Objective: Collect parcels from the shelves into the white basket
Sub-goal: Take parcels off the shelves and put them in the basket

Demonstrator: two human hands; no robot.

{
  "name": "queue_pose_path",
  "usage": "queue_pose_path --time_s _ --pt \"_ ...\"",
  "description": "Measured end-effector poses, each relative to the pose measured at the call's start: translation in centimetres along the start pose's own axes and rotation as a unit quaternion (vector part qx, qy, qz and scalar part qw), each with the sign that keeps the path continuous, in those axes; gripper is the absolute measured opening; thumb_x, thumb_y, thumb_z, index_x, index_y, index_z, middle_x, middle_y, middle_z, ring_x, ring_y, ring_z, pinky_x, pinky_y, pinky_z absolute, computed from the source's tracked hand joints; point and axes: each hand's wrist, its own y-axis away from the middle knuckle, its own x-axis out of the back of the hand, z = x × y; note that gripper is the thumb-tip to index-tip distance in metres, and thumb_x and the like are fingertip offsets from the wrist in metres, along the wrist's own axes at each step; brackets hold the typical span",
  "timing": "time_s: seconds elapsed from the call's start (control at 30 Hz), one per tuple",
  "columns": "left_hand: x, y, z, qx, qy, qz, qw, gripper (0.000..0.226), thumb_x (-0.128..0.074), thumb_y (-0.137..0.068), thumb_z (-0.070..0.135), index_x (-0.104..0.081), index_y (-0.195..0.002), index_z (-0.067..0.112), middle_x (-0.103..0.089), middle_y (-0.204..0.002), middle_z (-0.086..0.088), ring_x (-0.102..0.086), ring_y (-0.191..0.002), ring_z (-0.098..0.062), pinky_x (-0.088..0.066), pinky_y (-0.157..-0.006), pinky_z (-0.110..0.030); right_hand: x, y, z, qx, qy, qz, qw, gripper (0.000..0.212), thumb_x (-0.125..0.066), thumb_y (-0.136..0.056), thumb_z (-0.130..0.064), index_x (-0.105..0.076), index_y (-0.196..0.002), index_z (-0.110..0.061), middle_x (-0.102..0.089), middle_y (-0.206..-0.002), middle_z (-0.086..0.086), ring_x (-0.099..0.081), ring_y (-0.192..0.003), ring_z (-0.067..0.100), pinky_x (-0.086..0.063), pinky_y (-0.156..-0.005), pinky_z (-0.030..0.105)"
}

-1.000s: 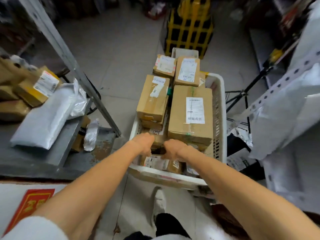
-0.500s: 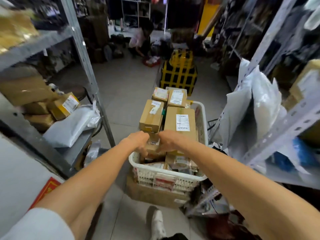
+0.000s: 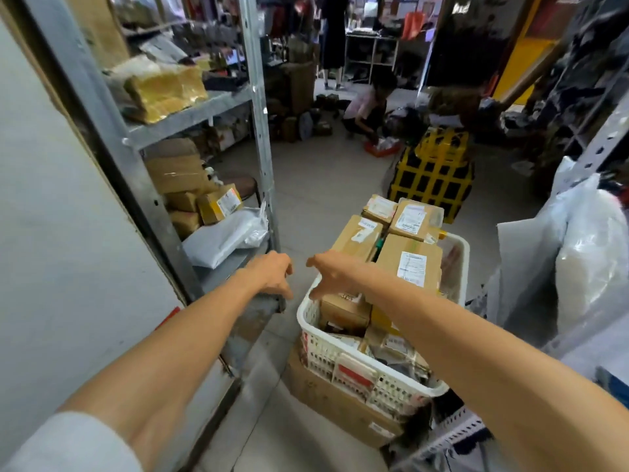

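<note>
**A:** Left hand (image 3: 272, 274) and right hand (image 3: 332, 272) hang empty, fingers loose, arms stretched out between the shelf (image 3: 190, 117) and the basket (image 3: 304, 316), which is piled with boxes (image 3: 408, 264).

**B:** Nearest parcel is the white mailer (image 3: 223, 238) on the lower shelf. I'd guess it's soft, light and slick, so scoop under it.

**A:** The taped box (image 3: 220, 203) behind looks stiff. Grip its sides.

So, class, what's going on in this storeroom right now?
A person is collecting parcels. The left hand and right hand hover empty, fingers relaxed, by the near left corner of the white basket, which is heaped with cardboard parcels. More parcels, including a white mailer bag, sit on the metal shelf to the left.
</note>
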Motion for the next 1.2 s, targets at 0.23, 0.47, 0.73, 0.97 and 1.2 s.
queue_pose_path --time_s 0.23,0.47,0.73,0.97,1.2 --pt "2.0 7.0 -5.0 0.157 0.052 0.043 0.985 0.055 -0.08 -0.066 0.045 -0.061 -0.112 0.02 -0.065 -0.107 0.0 -0.062 -0.098 -0.022 -0.052 -0.077 -0.033 3.8 -1.8 -6.6 0.159 0.084 -0.013 0.984 0.065 -0.077 -0.074 -0.038 -0.054 -0.128 -0.013 -0.06 -0.122 0.01 -0.058 -0.108 0.03 -0.051 -0.091 0.043" --pt "1.5 20.0 -7.8 0.326 0.101 0.133 0.93 0.061 -0.079 -0.07 0.041 -0.057 -0.124 0.023 -0.063 -0.115 0.003 -0.061 -0.102 -0.019 -0.052 -0.084 -0.035 4.1 -0.7 -17.1 0.331 0.094 0.011 0.939 0.07 -0.077 -0.078 -0.034 -0.045 -0.139 -0.02 -0.057 -0.128 0.004 -0.056 -0.112 0.024 -0.046 -0.087 0.032" --pt "-1.6 37.6 -6.3 0.51 0.125 0.158 0.836 0.056 -0.076 -0.072 0.04 -0.058 -0.121 0.021 -0.062 -0.111 0.0 -0.059 -0.101 -0.021 -0.045 -0.072 -0.03 2.0 6.5 -30.7 0.497 0.137 -0.01 0.857 0.074 -0.075 -0.08 -0.031 -0.04 -0.144 -0.017 -0.051 -0.138 0.006 -0.049 -0.124 0.026 -0.044 -0.097 0.036" --pt "-7.0 53.1 -0.4 0.646 0.147 0.175 0.728 0.058 -0.077 -0.066 0.044 -0.06 -0.118 0.025 -0.062 -0.109 -0.002 -0.063 -0.099 -0.026 -0.052 -0.079 -0.035 -3.3 19.0 -40.5 0.665 0.178 -0.018 0.725 0.061 -0.076 -0.074 -0.032 -0.056 -0.13 -0.016 -0.06 -0.122 0.009 -0.057 -0.113 0.028 -0.047 -0.086 0.034" --pt "-15.2 65.1 9.7 0.749 0.228 0.199 0.59 0.054 -0.08 -0.065 0.039 -0.062 -0.114 0.024 -0.062 -0.112 0.0 -0.059 -0.097 -0.021 -0.053 -0.079 -0.033 -9.8 31.9 -45.5 0.754 0.185 -0.073 0.626 0.066 -0.077 -0.075 -0.03 -0.051 -0.134 -0.017 -0.053 -0.129 0.009 -0.052 -0.115 0.026 -0.048 -0.091 0.036"
